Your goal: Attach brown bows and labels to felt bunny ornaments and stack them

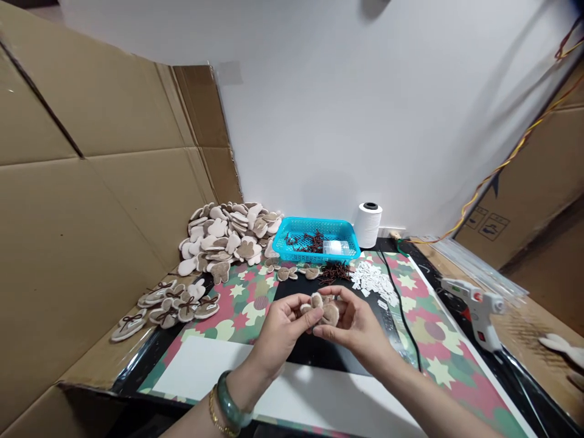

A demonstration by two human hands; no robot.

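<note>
Fuzzy tan-and-white piece (330,314) sits mid-clock, held up over black mat (310,351) betw. both hands. L hand (279,328) pinches it, thumb pressed on the near face, forefinger bent round behind; R hand (362,321) grips the opp. edge w/ thumb low, forefinger arched over the top. Other fingertips hidden, can't tell how they sit. Two-sided hold prob. steadies a small soft thing & lets it be turned.

At 10 o'c, heap of loose fuzzy shapes (228,237), prob. piled vs. cardboard panel (137,194) so it won't spill. At 9, bow-tied pieces (182,304), apparently kept apart from plain ones. At 12, brown bits (336,274) lie just in front of blue basket (301,254); at 2, white tags (375,283): both near, presumably for quick reach. Thread cone (368,226) upright at 1, by the wall. Glue gun (477,304) at 3, on R side, likely handy yet clear of the fabric.
</note>
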